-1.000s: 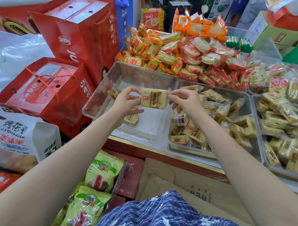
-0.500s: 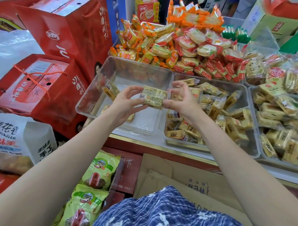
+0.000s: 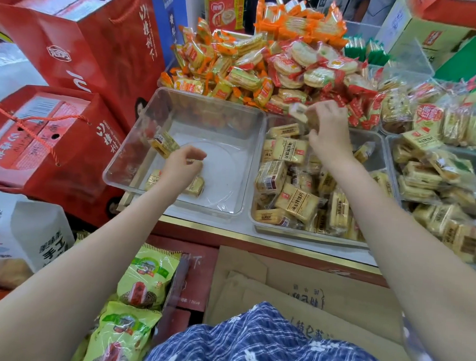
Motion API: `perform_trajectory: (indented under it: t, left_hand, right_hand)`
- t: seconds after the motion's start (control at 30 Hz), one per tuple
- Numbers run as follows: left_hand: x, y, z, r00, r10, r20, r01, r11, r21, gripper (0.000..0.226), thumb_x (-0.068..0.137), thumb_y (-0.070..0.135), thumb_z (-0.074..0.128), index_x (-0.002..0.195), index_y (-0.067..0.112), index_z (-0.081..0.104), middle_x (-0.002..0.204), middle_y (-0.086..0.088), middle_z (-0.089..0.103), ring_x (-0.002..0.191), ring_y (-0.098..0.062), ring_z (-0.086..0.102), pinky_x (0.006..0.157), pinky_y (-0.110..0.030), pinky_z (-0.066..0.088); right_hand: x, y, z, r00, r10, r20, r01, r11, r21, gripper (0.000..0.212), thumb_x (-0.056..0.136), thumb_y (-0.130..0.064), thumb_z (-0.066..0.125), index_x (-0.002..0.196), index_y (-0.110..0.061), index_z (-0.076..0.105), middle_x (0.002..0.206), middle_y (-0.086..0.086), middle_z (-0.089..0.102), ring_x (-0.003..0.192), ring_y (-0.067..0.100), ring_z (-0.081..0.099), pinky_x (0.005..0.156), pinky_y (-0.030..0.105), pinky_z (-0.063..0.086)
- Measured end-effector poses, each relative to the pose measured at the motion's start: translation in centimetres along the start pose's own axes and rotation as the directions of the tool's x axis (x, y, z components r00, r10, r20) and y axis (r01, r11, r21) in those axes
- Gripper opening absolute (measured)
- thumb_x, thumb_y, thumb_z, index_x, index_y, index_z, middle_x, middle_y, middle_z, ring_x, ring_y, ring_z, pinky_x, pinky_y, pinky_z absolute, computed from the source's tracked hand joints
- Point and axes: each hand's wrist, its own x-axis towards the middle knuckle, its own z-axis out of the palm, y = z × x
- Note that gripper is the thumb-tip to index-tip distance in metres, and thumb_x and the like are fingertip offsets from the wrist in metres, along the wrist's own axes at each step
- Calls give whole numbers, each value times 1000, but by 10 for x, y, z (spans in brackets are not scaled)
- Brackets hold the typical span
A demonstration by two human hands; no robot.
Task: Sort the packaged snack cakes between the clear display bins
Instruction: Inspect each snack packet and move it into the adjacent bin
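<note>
While the right hand (image 3: 327, 135) hangs above the far end of the middle clear bin (image 3: 308, 232), its fingers (image 3: 313, 112) are curled round one yellow-wrapped snack cake (image 3: 299, 112), which is lifted clear of the pile and tilted; motion blur hides its label. That middle bin is the reference for all positions below. It is heaped with yellow-wrapped cakes (image 3: 296, 203) lying at mixed angles, several label-up. Directly left of it, wall to wall, sits the left clear bin (image 3: 180, 101), mostly bare inside. The left hand (image 3: 181, 167) is over this bin's near-left part, fingers loosely curled with thumb and forefinger close together; whether they pinch anything cannot be told. Part of a cake (image 3: 195, 186) shows on the bin floor just under that hand, and another cake (image 3: 163, 144) leans against the left wall, just beyond the hand. Right of the middle bin, a third bin (image 3: 391, 148) is piled with similar yellow packs. Beyond the middle bin, a mound of orange and red wrapped snacks (image 3: 263, 69) rises higher than the bin rims. Both bins rest on a pale surface (image 3: 243, 229) with a gold front edge. Left of the left bin stand red gift boxes (image 3: 50, 145) with rope handles. Below the surface's edge, nearer the camera, are green snack bags (image 3: 148, 280) and flattened cardboard (image 3: 322, 290).
</note>
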Motion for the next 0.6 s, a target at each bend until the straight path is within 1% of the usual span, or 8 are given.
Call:
perform_trajectory:
  t: [0.03, 0.1, 0.2, 0.3, 0.37, 0.43, 0.5, 0.6]
  left_hand:
    - [0, -6, -4, 999, 6, -32, -4, 998, 65, 20, 91, 3, 52, 100, 17, 63, 106, 2, 63, 100, -19, 58, 81, -30, 45]
    - [-3, -17, -15, 994, 40, -102, -19, 979, 204, 25, 91, 1, 47, 108, 8, 64, 109, -5, 64, 104, -21, 58, 86, -27, 42]
    - [4, -39, -39, 979, 123, -165, -50, 919, 392, 26, 89, 1, 47, 109, 4, 64, 109, -12, 62, 105, -29, 55, 90, -35, 42]
    - [18, -61, -63, 965, 170, -200, -23, 812, 583, 21, 87, 8, 52, 103, 6, 67, 105, -17, 64, 100, -38, 57, 85, -46, 46]
    - [22, -74, -70, 963, 168, -210, 10, 760, 650, 22, 87, 11, 52, 103, 5, 67, 107, -17, 64, 101, -39, 55, 84, -45, 44]
    - [23, -81, -66, 968, 164, -192, 28, 686, 727, 25, 90, 11, 50, 106, 3, 66, 111, -19, 61, 107, -39, 51, 84, -46, 38]
    - [25, -84, -60, 975, 149, -168, 39, 626, 779, 27, 93, 12, 46, 110, 4, 65, 114, -19, 60, 110, -38, 49, 85, -45, 34]
    - [26, -84, -57, 980, 115, -161, 65, 580, 812, 30, 96, 15, 42, 118, 7, 60, 121, -16, 56, 115, -35, 44, 84, -42, 28]
  right_hand:
    - [3, 3, 5, 999, -28, 40, 32, 995, -95, 29, 87, 3, 50, 113, -7, 60, 127, 10, 49, 118, 30, 37, 94, 32, 32]
    - [4, -5, 17, 995, -94, 45, 99, 987, -126, 24, 89, -4, 51, 109, -7, 64, 127, 11, 50, 120, 31, 35, 97, 37, 29]
    - [3, -34, 37, 985, -162, 58, 164, 986, -24, 22, 89, -5, 51, 106, -6, 65, 122, 11, 53, 120, 28, 37, 98, 30, 23]
    - [3, -65, 72, 950, -194, 245, 182, 981, 71, 24, 90, -7, 52, 111, -6, 63, 126, 12, 51, 122, 29, 37, 97, 29, 26]
    - [3, -82, 103, 881, -199, 429, 152, 978, 141, 30, 90, -16, 59, 120, -12, 59, 130, 12, 46, 125, 30, 36, 101, 31, 27]
    - [0, -96, 135, 762, -227, 607, 167, 974, 154, 48, 86, -28, 67, 130, -19, 52, 139, 13, 38, 131, 34, 32, 106, 37, 28]
    - [-4, -106, 165, 634, -239, 736, 239, 965, 108, 69, 81, -34, 72, 141, -24, 41, 152, 13, 20, 138, 39, 18, 108, 46, 27]
    - [-3, -119, 208, 514, -217, 830, 397, 918, -6, 89, 74, -44, 77, 147, -33, 29, 159, 9, -9, 143, 42, -7, 114, 57, 15]
